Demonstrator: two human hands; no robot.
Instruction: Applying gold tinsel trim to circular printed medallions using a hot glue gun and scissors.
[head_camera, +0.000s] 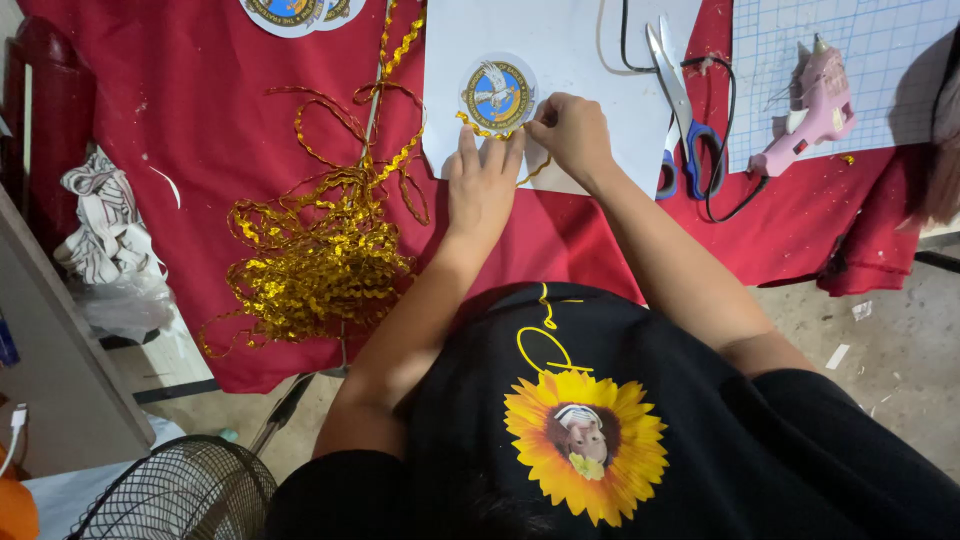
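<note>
A round printed paper badge, blue in the middle with a yellow ring, lies on a white sheet of paper on the red tablecloth. Along the badge's lower edge runs a strand of gold zigzag ribbon trim, and both hands are on it. The left hand lies flat just below the badge, its fingers pressed together and down on the trim and sheet, not closed round anything. The right hand sits just right of the badge, thumb and forefinger pinched shut on the trim where it meets the rim.

To the left, the same gold trim trails off into a big loose tangled heap on the cloth. To the right of the sheet lie steel scissors with blue handles, blades pointing away, with a black cord looping round them. Further right, a pink glue gun rests on a pale gridded cutting mat. At the far edge, another round badge is partly in view. A black wire fan guard stands on the floor, lower left.
</note>
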